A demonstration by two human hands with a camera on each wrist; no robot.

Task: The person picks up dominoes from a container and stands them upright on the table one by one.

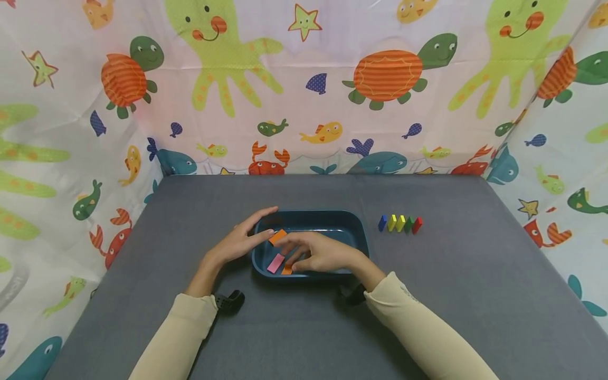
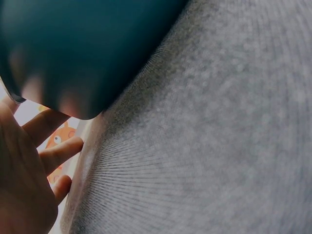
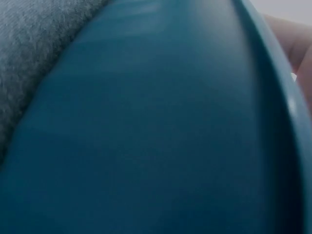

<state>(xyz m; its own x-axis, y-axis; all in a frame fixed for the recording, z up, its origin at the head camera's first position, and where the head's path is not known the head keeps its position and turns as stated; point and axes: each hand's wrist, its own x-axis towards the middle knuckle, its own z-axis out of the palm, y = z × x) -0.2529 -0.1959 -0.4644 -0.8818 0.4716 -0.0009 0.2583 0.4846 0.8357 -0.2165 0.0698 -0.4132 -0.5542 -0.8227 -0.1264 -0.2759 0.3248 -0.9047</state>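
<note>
A dark blue tray (image 1: 328,212) lies on the table. My left hand (image 1: 239,240) rests at its left end with fingers extended, the thumb reaching over the rim towards an orange block (image 1: 277,237). The left wrist view shows spread fingers (image 2: 59,155) beside the tray's outer wall (image 2: 92,53). My right hand (image 1: 323,252) reaches down inside the tray, fingers bent loosely, thumb and index finger apart. Near its fingertips are a pink block (image 1: 275,263) and another orange block (image 1: 287,269), partly hidden. In the right wrist view the tray's wall (image 3: 146,122) covers most of that hand.
Right of the tray, several small domino-like blocks (image 1: 401,223) in blue, yellow, green and red stand upright in a row on the grey table (image 1: 451,295). A patterned cloth (image 1: 304,95) with sea animals borders the table at the back and sides.
</note>
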